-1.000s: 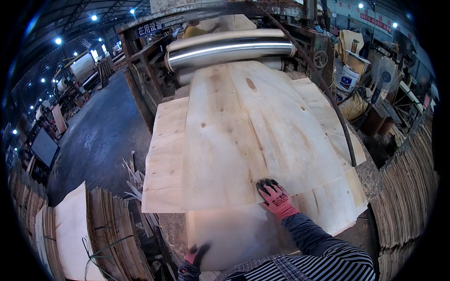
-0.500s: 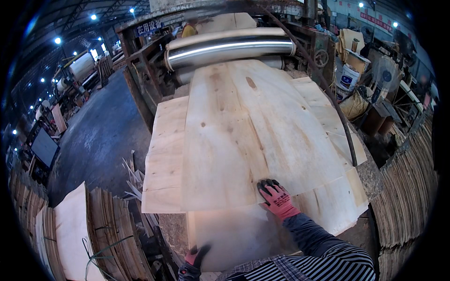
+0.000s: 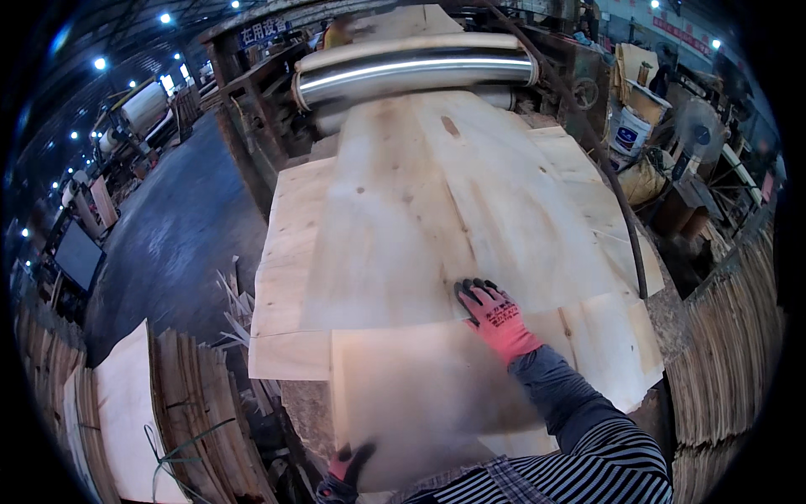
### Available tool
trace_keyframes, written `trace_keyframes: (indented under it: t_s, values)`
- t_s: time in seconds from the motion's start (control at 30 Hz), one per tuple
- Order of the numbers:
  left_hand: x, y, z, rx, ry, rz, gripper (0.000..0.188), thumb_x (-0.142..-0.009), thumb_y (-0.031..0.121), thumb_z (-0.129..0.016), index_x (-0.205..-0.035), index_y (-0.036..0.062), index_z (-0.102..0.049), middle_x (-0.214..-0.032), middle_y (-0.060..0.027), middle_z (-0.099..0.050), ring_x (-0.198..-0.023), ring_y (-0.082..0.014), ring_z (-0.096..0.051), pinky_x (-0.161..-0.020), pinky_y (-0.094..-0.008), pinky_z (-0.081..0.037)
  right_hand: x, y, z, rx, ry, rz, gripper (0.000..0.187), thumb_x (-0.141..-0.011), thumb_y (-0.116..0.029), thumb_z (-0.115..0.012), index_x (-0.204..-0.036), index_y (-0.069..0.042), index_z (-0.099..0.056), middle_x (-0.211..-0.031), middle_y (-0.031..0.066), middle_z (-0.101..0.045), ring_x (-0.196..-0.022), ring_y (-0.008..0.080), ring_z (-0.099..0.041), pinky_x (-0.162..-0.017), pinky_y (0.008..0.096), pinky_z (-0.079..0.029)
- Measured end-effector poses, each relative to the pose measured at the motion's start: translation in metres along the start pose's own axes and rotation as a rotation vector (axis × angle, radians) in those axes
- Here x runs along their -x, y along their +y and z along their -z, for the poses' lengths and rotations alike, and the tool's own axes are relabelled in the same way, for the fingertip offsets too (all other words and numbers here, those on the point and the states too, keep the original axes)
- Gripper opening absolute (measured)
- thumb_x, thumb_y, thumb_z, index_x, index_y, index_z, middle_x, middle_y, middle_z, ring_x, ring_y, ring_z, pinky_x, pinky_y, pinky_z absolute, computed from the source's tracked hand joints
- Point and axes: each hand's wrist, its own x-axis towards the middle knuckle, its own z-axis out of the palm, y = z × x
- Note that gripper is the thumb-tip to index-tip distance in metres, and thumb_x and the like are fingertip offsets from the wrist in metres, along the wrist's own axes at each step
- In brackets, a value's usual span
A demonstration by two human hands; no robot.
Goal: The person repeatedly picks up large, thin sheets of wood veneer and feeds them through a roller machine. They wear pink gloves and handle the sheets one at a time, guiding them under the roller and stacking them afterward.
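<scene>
While my right hand (image 3: 497, 319) lies flat in its pink glove with black fingertips, fingers spread, it presses on the near edge of the pale, thin wood veneer sheet (image 3: 420, 210) coming off the shiny steel roller (image 3: 416, 67) far ahead of that grip. Under the palm a second blurred veneer sheet (image 3: 420, 395) runs back toward me; my left hand (image 3: 346, 472) pinches its near corner, fingers closed on it. Both sheets rest on the stack-covered surface (image 3: 290, 252). Left of the left grip stand bundled veneer strips (image 3: 201, 403). I judge it best to keep the palm flat and pull evenly, since thin sheets split easily.
</scene>
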Motion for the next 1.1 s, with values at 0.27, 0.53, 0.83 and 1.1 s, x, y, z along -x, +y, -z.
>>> trace_keyframes:
  t_s: [0.27, 0.53, 0.83, 1.1]
  values:
    - [-0.001, -0.007, 0.005, 0.002, 0.003, -0.005, 0.031, -0.078, 0.016, -0.058, -0.103, -0.0013, -0.054, -0.094, -0.0088, -0.059, -0.084, -0.0139, -0.056, -0.075, -0.0249, -0.044, -0.106, 0.051, -0.043, -0.016, 0.048, -0.152, 0.047, -0.076, -0.025, -0.048, -0.120, -0.013, -0.039, -0.120, 0.0093, -0.041, -0.113, 0.0278, -0.035, -0.095, 0.0434, -0.027]
    - [0.000, 0.001, 0.006, -0.027, 0.000, -0.062, 0.035, -0.076, 0.023, -0.060, -0.101, -0.0008, -0.055, -0.094, -0.0095, -0.059, -0.085, -0.0150, -0.055, -0.076, -0.0255, -0.043, -0.056, -0.047, 0.003, -0.132, -0.002, 0.154, 0.063, -0.077, -0.043, -0.047, -0.126, -0.009, -0.030, -0.128, 0.0150, -0.031, -0.120, 0.0299, -0.025, -0.099, 0.0474, -0.015]
    - [0.024, 0.036, -0.026, -0.013, -0.330, -0.372, 0.039, -0.080, 0.023, -0.055, -0.109, -0.0016, -0.047, -0.098, -0.0116, -0.055, -0.091, -0.0163, -0.052, -0.079, -0.0257, -0.042, 0.271, -0.092, 0.026, 0.030, -0.432, 0.066, 0.088, -0.052, -0.052, -0.065, -0.120, -0.004, -0.036, -0.124, 0.0208, -0.031, -0.117, 0.0395, -0.024, -0.095, 0.0541, -0.016]
    - [0.086, 0.080, -0.035, 0.448, -0.688, -0.467, 0.044, -0.080, 0.015, -0.052, -0.117, -0.0015, -0.036, -0.097, -0.0079, -0.052, -0.086, -0.0143, -0.050, -0.071, -0.0244, -0.041, 0.256, -0.116, 0.119, -0.278, 0.121, -0.281, 0.046, -0.078, -0.024, -0.050, -0.115, 0.003, -0.043, -0.116, 0.0206, -0.045, -0.110, 0.0313, -0.042, -0.093, 0.0388, -0.032]
